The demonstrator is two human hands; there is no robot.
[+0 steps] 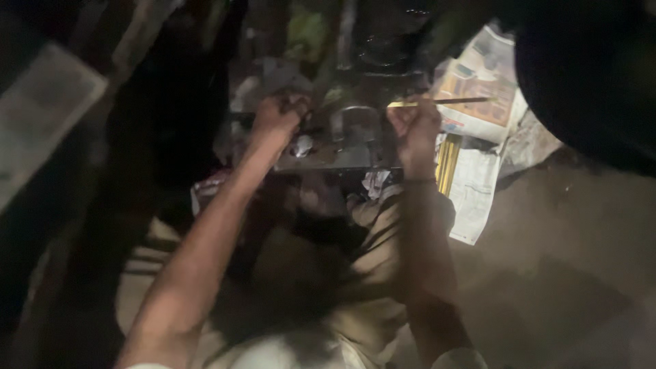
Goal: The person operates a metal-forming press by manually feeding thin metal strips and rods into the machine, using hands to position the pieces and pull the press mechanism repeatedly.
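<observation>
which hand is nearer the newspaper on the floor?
Right. The right hand, holding a thin yellow stick, is just beside the newspaper; the left hand is farther away across the metal piece.

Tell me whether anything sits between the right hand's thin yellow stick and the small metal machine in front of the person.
Nothing visible does. The right hand grips the yellow stick right beside the metal machine, and no object lies between them. The scene is dark and blurred, so small items could be hidden.

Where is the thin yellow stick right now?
In the head view, the thin yellow stick is held in the right hand, right of centre, pointing out sideways over the newspaper.
</observation>
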